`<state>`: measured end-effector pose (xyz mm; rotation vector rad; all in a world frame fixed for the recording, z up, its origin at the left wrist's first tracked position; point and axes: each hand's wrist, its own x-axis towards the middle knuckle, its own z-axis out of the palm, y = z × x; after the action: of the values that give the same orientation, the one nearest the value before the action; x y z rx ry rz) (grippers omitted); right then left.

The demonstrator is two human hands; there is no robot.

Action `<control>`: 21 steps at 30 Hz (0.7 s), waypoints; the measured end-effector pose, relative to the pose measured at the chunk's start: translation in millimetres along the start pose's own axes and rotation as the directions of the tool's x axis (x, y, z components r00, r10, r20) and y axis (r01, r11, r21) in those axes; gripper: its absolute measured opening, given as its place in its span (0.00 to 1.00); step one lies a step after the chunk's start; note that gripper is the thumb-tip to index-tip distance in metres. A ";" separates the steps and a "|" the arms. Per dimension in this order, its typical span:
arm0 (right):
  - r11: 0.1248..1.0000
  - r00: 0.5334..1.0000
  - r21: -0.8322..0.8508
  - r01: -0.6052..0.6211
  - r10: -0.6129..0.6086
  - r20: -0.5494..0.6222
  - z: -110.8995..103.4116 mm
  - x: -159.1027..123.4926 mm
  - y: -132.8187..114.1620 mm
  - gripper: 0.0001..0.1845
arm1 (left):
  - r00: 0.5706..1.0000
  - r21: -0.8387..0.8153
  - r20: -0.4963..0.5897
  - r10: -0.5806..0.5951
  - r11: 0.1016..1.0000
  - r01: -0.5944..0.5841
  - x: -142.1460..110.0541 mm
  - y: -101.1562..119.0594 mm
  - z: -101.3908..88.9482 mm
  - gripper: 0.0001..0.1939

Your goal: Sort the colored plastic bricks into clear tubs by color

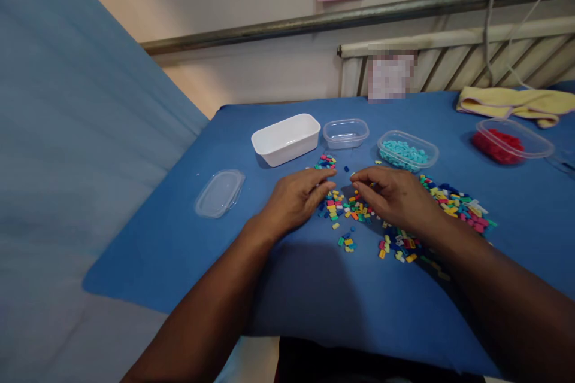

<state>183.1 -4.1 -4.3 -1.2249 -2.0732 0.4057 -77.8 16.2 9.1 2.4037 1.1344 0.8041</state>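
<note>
Small multicoloured plastic building bricks [359,209] lie in loose heaps on the blue-covered table. My left hand [299,196] rests at the left side of the heap, thumb and index finger stretched toward the bricks with a gap between their tips. Facing it, my right hand [398,194] hovers over the middle of the heap, thumb and fingertips drawn close together in a pinch. Whatever sits in that pinch is too small to make out. One dark blue brick [346,169] lies alone just beyond the fingertips. Part of the heap is hidden under my right hand and forearm.
Behind the heap stand a white tub [287,140], a clear container [345,134], a container of turquoise bricks [406,152] and one of red pieces [501,142]. A clear lid [220,193] lies left. A yellow cloth [512,103] is back right, near a radiator [449,63].
</note>
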 end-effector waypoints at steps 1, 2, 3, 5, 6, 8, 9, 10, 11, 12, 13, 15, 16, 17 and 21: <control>1.000 1.000 -0.007 0.001 -0.001 -0.002 0.1 -0.2 0.4 0.13 | 0.998 0.022 -0.060 -0.019 1.000 0.021 0.7 -3.6 -2.6 0.17; 1.000 1.000 -0.012 0.003 -0.003 -0.001 0.2 -0.4 0.8 0.13 | 0.991 0.044 -0.124 -0.052 0.997 0.058 1.6 -8.7 -6.1 0.17; 1.000 1.000 -0.014 0.005 -0.005 0.000 0.3 -0.5 1.2 0.13 | 0.980 0.068 -0.178 -0.087 0.993 0.101 2.3 -14.9 -10.3 0.17; 1.000 1.000 -0.010 0.012 -0.012 0.002 0.5 -0.7 1.8 0.13 | 0.969 0.136 -0.200 -0.141 0.976 0.170 3.5 -27.7 -18.2 0.16; 1.000 1.000 -0.008 0.015 -0.015 0.003 0.7 -0.8 2.1 0.13 | 0.971 0.168 -0.175 -0.164 0.966 0.194 3.8 -33.2 -20.9 0.15; 1.000 1.000 -0.010 0.018 -0.018 0.011 1.3 -1.0 2.4 0.12 | 0.974 0.211 -0.098 -0.202 0.953 0.219 3.5 -40.5 -22.7 0.14; 1.000 1.000 -0.013 0.018 -0.018 0.016 1.5 -1.1 2.5 0.12 | 0.975 0.225 -0.057 -0.216 0.949 0.223 3.0 -42.1 -21.9 0.13; 1.000 1.000 -0.018 0.017 -0.017 0.019 1.8 -1.2 2.6 0.12 | 0.974 0.237 -0.019 -0.224 0.946 0.222 2.3 -42.7 -20.3 0.13; 1.000 1.000 -0.023 0.014 -0.014 0.020 2.1 -1.3 2.5 0.12 | 0.974 0.248 0.016 -0.227 0.944 0.216 1.4 -42.5 -18.4 0.13; 1.000 1.000 -0.028 0.012 -0.011 0.019 2.4 -1.4 2.5 0.12 | 0.974 0.256 0.044 -0.222 0.945 0.204 0.4 -41.9 -16.5 0.13; 0.999 1.000 -0.035 0.011 -0.011 0.018 2.7 -1.5 2.6 0.12 | 0.975 0.259 0.064 -0.211 0.947 0.188 -0.6 -41.0 -14.9 0.13; 0.999 1.000 -0.052 0.013 -0.011 0.023 3.5 -1.7 3.1 0.12 | 0.981 0.246 0.095 -0.170 0.959 0.142 -2.3 -39.2 -13.4 0.14; 0.998 0.999 -0.061 0.016 -0.014 0.032 4.0 -1.8 3.6 0.12 | 0.983 0.238 0.109 -0.145 0.964 0.116 -2.9 -38.2 -13.5 0.15; 0.998 0.999 -0.067 0.022 -0.019 0.042 4.5 -2.0 4.2 0.12 | 0.984 0.233 0.128 -0.122 0.968 0.090 -3.2 -37.2 -14.2 0.15; 0.996 0.997 -0.079 0.046 -0.041 0.071 6.3 -2.7 6.7 0.12 | 0.975 0.265 0.203 -0.084 0.964 0.028 -2.5 -31.7 -18.8 0.12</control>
<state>184.0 -2.6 -13.8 -1.2257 -2.1903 0.3526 -109.4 35.1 5.7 2.5784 1.2813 0.3850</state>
